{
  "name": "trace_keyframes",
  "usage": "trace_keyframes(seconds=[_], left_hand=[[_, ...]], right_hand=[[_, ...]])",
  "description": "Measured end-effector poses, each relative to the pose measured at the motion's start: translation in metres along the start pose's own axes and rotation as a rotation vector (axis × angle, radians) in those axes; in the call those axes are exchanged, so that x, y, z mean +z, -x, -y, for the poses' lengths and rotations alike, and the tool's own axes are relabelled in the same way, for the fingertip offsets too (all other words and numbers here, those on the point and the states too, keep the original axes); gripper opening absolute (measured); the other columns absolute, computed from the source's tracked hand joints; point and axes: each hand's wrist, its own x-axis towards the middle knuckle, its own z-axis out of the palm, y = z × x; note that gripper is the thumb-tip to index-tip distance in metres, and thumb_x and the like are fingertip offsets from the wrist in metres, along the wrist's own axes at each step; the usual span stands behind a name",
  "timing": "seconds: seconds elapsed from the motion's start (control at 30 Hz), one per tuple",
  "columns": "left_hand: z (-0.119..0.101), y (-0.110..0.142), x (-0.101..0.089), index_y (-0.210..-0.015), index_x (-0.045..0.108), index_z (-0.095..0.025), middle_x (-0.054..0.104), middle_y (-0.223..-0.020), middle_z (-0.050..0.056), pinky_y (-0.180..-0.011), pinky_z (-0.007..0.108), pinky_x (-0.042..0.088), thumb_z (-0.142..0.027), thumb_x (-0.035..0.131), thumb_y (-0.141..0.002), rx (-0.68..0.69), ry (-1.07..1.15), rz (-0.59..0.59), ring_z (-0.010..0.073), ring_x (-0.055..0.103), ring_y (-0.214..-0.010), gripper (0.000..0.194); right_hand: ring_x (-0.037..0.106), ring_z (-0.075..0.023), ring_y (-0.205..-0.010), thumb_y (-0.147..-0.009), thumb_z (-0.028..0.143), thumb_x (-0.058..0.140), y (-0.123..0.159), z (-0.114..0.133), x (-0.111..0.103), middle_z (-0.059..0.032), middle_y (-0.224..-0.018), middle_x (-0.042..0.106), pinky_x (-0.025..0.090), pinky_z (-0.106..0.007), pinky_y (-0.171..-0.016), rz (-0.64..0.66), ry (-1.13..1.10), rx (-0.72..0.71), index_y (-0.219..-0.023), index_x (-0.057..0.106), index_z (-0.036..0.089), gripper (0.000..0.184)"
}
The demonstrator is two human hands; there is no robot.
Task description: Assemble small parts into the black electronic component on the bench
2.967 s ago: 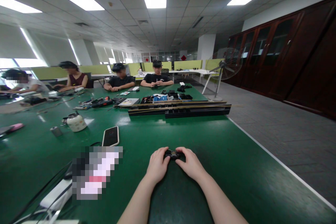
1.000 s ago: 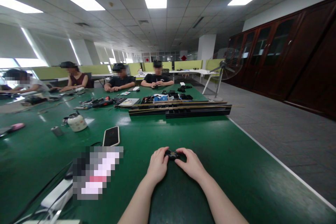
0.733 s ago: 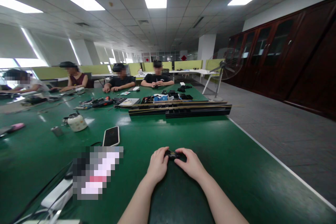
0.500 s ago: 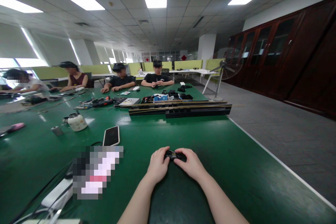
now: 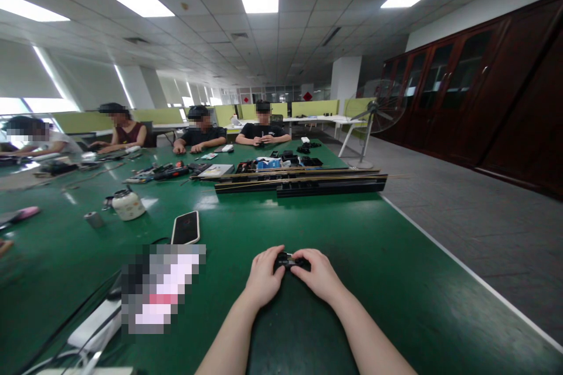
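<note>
Between my two hands is a small black part (image 5: pixel 288 261) with a lighter, metallic-looking middle; it is too small to name. My left hand (image 5: pixel 265 274) closes on its left end, thumb at the near side and fingers at the far side. On the right end, my right hand (image 5: pixel 317 271) grips it the same way between thumb and fingers. The part is at or just above the green table (image 5: pixel 378 258); I cannot tell whether it touches. My fingers hide both of its ends.
Left of my hands lie a phone (image 5: pixel 185 228) and a white power strip (image 5: pixel 94 322) with cables. A white jar (image 5: pixel 128 205) and a grey cylinder (image 5: pixel 93 220) stand farther left. Long black rails (image 5: pixel 332 186) with thin rods cross the table ahead. Several people sit beyond.
My hands keep the same hold on the black part, with hardly any movement. At the far left edge, part of what may be a hand has come into view.
</note>
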Motion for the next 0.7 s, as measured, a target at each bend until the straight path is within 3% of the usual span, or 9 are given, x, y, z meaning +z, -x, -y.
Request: trace_keyframes(seconds=[0.3,0.7], left_hand=[[-0.001,0.0,0.0,-0.12,0.051,-0.019,0.057,-0.123,0.007,-0.101,0.04,0.031,-0.015,0.052,-0.075,0.002,-0.011,0.006,0.0216,0.048,-0.116,0.045],[-0.004,0.0,-0.001,-0.119,0.052,-0.021,0.057,-0.123,0.006,-0.101,0.04,0.031,-0.015,0.051,-0.076,-0.006,-0.014,0.001,0.0219,0.048,-0.116,0.043]], right_hand=[[0.058,-0.0217,-0.096,-0.073,0.026,0.06,0.0,-0.003,0.003,-0.0023,-0.096,0.068,0.04,-0.036,-0.089,0.004,-0.021,0.003,-0.09,0.065,0.024,0.018],[0.061,-0.0195,-0.092,-0.075,0.031,0.056,-0.003,-0.01,0.001,-0.0034,-0.094,0.067,0.044,-0.034,-0.087,-0.05,-0.284,0.104,-0.091,0.06,0.021,0.019]])
